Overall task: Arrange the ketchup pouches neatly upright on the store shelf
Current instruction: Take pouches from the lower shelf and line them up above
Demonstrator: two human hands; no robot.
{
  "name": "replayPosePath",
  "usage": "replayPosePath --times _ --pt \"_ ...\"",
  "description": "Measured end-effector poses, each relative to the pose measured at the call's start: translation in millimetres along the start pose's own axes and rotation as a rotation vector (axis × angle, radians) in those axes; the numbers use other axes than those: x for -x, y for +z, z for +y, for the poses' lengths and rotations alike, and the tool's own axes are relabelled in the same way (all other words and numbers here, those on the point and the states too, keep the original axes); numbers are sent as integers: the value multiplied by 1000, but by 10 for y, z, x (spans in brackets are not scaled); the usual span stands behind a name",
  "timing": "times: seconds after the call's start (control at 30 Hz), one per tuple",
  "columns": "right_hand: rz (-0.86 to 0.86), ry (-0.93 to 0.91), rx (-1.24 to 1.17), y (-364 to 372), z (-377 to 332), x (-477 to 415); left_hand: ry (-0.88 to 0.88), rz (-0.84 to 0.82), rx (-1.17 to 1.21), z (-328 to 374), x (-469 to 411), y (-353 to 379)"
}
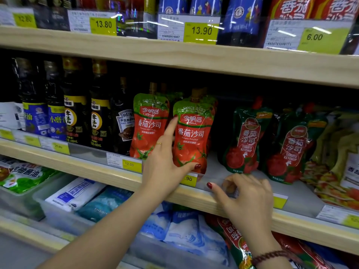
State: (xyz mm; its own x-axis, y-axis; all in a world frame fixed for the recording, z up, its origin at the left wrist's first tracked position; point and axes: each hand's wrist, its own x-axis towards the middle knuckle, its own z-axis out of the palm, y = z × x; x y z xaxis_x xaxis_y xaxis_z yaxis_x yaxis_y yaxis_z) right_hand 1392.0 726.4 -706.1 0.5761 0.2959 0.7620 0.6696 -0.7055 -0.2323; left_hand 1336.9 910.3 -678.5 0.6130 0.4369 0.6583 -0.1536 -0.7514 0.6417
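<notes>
Nearest, lower shelf: white and blue bags (77, 193) in clear bins, plus a red pouch (236, 241) lying flat beneath the right wrist, which wears a dark beaded bracelet (272, 256).

Middle shelf edge (97, 167): pale wood with a clear price rail; yellow tag (131, 165) reads 12.00.

Right hand (246, 197): fingers curled loosely, resting on the price rail, holding nothing.

Left hand (165, 154): spread wide around the lower left side of the front ketchup pouch (194, 133), thumb across its base, forefinger laid up its left edge.

Front ketchup pouch: upright at the shelf front, red body, green top, brown cap, tomato artwork. A second matching pouch (148, 123) stands upright just beside it on the left, touching the back of the left hand.

Right of these, across a bare gap: two dark green ketchup pouches (246, 140) with red caps, leaning slightly.

Left: dark sauce bottles (75, 117) in a row.

Farthest, upper shelf: bottles, red pouches and price tags (201, 31).
</notes>
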Motion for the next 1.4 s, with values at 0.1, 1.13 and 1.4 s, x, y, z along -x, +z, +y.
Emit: replayPosePath --times 0.1,1.13,1.4 --pt "0 1 1 3 -2 -2 22 10 -56 18 -13 -8" --pt "-111 -47 -57 -137 26 -6 -15 141 -153 135 84 159" --pt "12 -51 -245 -447 154 36 241 43 48 581 275 441"
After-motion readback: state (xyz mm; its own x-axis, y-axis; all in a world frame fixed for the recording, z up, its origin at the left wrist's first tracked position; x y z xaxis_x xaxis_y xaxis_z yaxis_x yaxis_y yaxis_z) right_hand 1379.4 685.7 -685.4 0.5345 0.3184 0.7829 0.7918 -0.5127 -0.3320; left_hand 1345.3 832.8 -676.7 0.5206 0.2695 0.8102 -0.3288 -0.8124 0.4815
